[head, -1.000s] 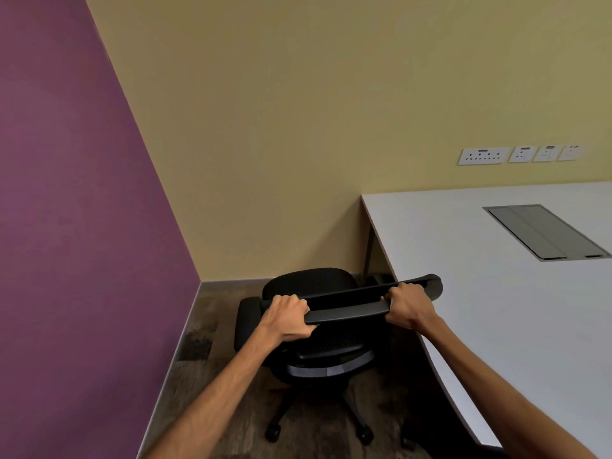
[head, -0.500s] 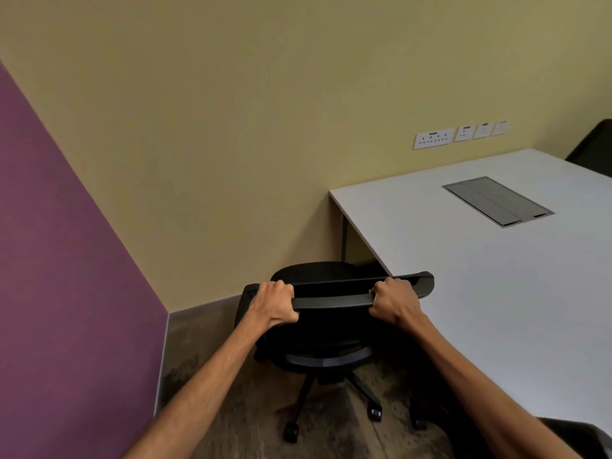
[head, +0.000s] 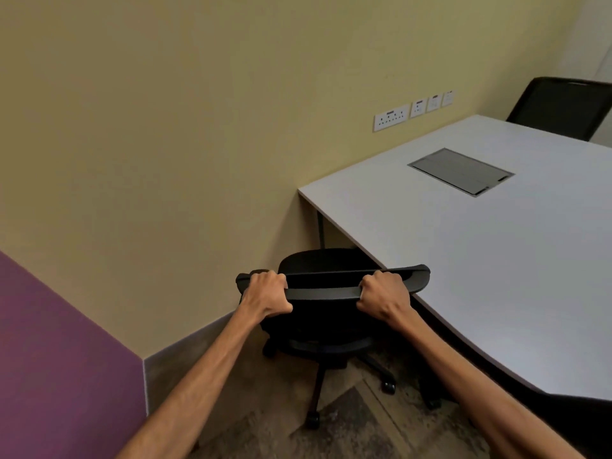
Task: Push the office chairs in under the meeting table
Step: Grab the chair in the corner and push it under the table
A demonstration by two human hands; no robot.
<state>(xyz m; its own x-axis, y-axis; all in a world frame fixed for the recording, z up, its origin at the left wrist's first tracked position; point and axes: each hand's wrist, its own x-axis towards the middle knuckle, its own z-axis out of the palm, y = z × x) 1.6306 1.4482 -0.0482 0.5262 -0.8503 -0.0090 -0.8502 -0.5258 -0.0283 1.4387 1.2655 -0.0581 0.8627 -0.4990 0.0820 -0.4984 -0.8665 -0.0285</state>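
Two hands on the job: both gripped the top rail of one black office chair (head: 326, 313), in the corner by the meeting table (head: 496, 260).
Left hand: the left hand (head: 266, 294) was clamped over the left end of the chair's top rail (head: 323, 288), fingers curled round it, knuckles up.
Chair: it stood on its castors on the patterned floor (head: 275, 422), just in front of the person, its back facing them; the seat was partly tucked beneath the table's near corner, the wheeled base out in the open.
Right hand: the right hand (head: 384, 296) was closed on the rail's right end, where the rail overlapped the table edge in view; whether rail and tabletop touched could not be told.
Table: a white top with a grey cable hatch (head: 460, 171) set in it, one edge against the yellow wall (head: 198, 127).
Far right: a second chair (head: 563, 107) stood at the table's far side, well apart from both hands.
Step in hand: judged as mid-push on the first chair, seat only partly home.
Next move: it would likely call for an even shove from both hands, swung toward the table side so the seat ran under the top and the back met the edge squarely.
Risk: the chair lay close to the wall, so a skewed push might catch a castor on the skirting or the table leg (head: 320, 231).
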